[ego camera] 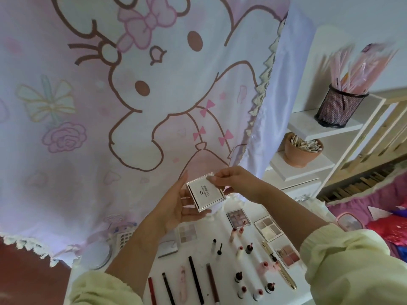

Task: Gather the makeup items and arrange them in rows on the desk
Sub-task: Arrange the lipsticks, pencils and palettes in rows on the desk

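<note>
A white square compact case (203,193) with dark lettering is held up above the white desk (229,258). My left hand (179,203) cups it from the left and below. My right hand (229,180) pinches its upper right corner. On the desk below lie several eyeshadow palettes (239,217), a row of small lip-tint bottles (244,280) and a row of dark and red pencils (195,280). A gold pen (284,271) lies at the right.
A pink cartoon curtain (132,95) hangs right behind the desk. White shelves at the right hold a black mesh cup of pink sticks (340,106) and a terracotta pot of cotton swabs (302,150). A round mirror (100,256) lies at the desk's left.
</note>
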